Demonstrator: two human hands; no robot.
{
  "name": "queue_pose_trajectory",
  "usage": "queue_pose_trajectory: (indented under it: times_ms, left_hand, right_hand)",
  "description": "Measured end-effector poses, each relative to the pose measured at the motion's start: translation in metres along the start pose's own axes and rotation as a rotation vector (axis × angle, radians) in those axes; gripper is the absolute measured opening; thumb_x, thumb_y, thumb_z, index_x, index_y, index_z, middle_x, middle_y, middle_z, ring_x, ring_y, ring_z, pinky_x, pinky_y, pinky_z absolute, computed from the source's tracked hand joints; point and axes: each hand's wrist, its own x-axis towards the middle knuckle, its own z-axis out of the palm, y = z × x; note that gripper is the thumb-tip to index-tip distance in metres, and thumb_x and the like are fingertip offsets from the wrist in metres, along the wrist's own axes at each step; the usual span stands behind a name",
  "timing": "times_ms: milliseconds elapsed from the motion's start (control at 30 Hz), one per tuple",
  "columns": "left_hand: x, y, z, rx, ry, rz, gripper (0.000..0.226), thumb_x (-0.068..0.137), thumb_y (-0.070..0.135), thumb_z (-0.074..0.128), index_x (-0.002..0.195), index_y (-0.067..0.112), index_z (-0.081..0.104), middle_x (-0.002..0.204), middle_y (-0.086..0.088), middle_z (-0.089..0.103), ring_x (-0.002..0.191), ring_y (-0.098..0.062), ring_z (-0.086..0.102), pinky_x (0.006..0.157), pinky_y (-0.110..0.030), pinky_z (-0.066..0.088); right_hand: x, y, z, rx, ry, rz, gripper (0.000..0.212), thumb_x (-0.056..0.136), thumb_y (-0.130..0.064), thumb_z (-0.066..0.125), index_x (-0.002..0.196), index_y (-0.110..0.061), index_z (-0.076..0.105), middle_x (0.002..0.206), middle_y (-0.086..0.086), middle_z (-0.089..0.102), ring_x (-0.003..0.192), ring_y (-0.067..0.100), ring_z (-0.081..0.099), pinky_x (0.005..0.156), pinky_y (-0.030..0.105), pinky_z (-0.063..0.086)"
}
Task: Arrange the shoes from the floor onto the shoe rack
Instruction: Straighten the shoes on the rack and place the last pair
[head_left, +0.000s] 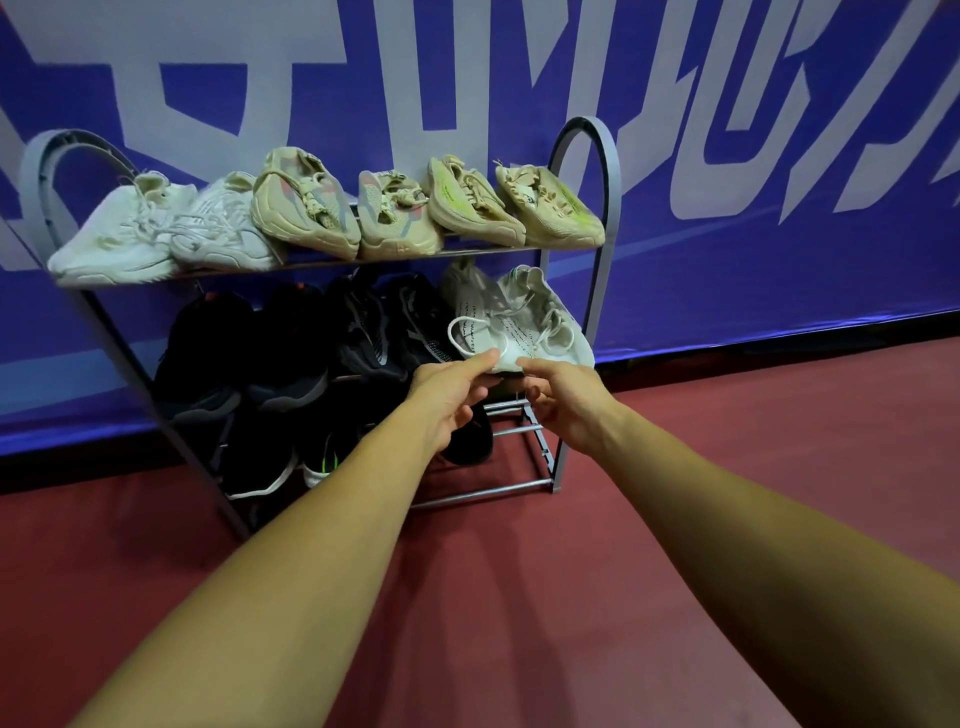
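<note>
White shoe (524, 332) pinched by left hand (447, 402), right hand (569, 408)

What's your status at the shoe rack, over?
Left hand and right hand both pinching white shoe at its toe. Shoe on middle shelf, right end of shoe rack. Nothing blocking.

Your one wide-angle camera sits on your head, looking forward and down along both forearms; it faces the grey metal shoe rack (613, 208) against the blue banner wall (779, 270) at arm's reach; your left hand (447, 400) and right hand (566, 405) meet mid-frame, gripping the white knit sneaker (524, 332); dark red floor (493, 623) fills the lower half.
</note>
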Motion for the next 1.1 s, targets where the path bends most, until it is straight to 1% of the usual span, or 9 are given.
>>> queue_pose_trajectory:
  times_ms: [167,267,367,467,600,800,900,1000,1100]
  left_hand:
    - [-0.004,-0.004,0.002,0.016,0.058,0.035,0.026,0.080,0.043,0.080,0.083,0.018,0.074,0.082,0.003,0.077,0.062,-0.004,0.053,0.050,-0.019,0.029]
    - [-0.005,-0.003,0.000,0.055,0.041,0.049,0.027,0.081,0.043,0.079,0.089,0.019,0.075,0.081,0.006,0.075,0.067,-0.005,0.054,0.053,-0.020,0.031]
    - [-0.007,-0.004,-0.004,0.072,0.035,0.045,0.025,0.080,0.043,0.079,0.090,0.021,0.073,0.082,0.006,0.074,0.069,-0.006,0.055,0.054,-0.020,0.032]
    - [-0.011,-0.006,-0.009,0.075,0.014,0.035,0.024,0.081,0.043,0.079,0.092,0.022,0.073,0.082,0.006,0.072,0.068,-0.005,0.056,0.054,-0.019,0.032]
    - [-0.016,-0.008,-0.017,0.091,0.016,0.023,0.023,0.083,0.043,0.076,0.093,0.022,0.073,0.083,0.006,0.072,0.067,-0.005,0.057,0.053,-0.017,0.033]
    - [-0.019,-0.012,-0.030,0.074,0.052,-0.040,0.021,0.092,0.039,0.067,0.097,0.019,0.067,0.086,0.005,0.071,0.064,-0.005,0.057,0.049,-0.016,0.034]
    - [-0.019,-0.015,-0.035,0.079,0.048,-0.061,0.019,0.094,0.037,0.065,0.098,0.018,0.065,0.087,0.004,0.070,0.063,-0.005,0.056,0.050,-0.016,0.033]
    - [-0.014,-0.016,-0.040,0.039,0.074,-0.076,0.023,0.093,0.038,0.066,0.103,0.018,0.065,0.089,0.004,0.070,0.064,-0.005,0.057,0.047,-0.015,0.033]
    - [-0.010,-0.014,-0.038,-0.018,0.087,-0.082,0.030,0.090,0.045,0.069,0.100,0.017,0.066,0.090,0.002,0.071,0.065,-0.006,0.057,0.047,-0.015,0.033]
  right_hand:
    - [-0.002,0.000,0.013,-0.010,0.148,-0.050,0.010,0.088,-0.013,0.074,0.090,-0.006,0.067,0.057,0.001,0.060,0.045,0.006,0.045,0.033,0.016,0.029]
    - [0.000,0.001,0.017,-0.030,0.205,-0.064,0.020,0.088,-0.020,0.075,0.099,-0.005,0.069,0.063,0.001,0.057,0.050,0.008,0.046,0.031,0.016,0.029]
    - [-0.001,0.001,0.018,-0.045,0.196,-0.076,0.024,0.090,-0.024,0.073,0.103,-0.005,0.070,0.063,0.000,0.057,0.048,0.006,0.045,0.034,0.017,0.029]
    - [-0.009,0.001,0.015,-0.103,0.115,-0.108,0.022,0.091,-0.028,0.070,0.097,-0.007,0.069,0.069,0.002,0.061,0.041,0.004,0.044,0.041,0.019,0.030]
    - [-0.021,0.003,0.013,-0.232,0.069,-0.096,0.028,0.089,-0.037,0.072,0.099,-0.012,0.070,0.085,0.005,0.074,0.055,0.003,0.059,0.052,0.017,0.041]
    - [-0.030,0.004,0.017,-0.068,0.030,-0.050,0.011,0.096,-0.013,0.062,0.105,-0.007,0.060,0.080,0.009,0.070,0.038,0.001,0.049,0.037,0.013,0.030]
    - [-0.027,0.005,0.012,-0.026,0.064,-0.014,0.021,0.097,-0.019,0.062,0.110,-0.003,0.060,0.088,0.012,0.072,0.037,0.003,0.051,0.036,0.013,0.031]
    - [-0.023,0.011,0.003,0.051,0.152,0.033,0.033,0.095,-0.029,0.066,0.117,-0.003,0.064,0.117,0.016,0.068,0.036,0.004,0.058,0.033,0.015,0.035]
    - [-0.016,0.014,-0.002,0.115,0.255,0.053,0.034,0.095,-0.030,0.066,0.120,-0.008,0.059,0.115,0.017,0.070,0.033,0.003,0.054,0.031,0.015,0.031]
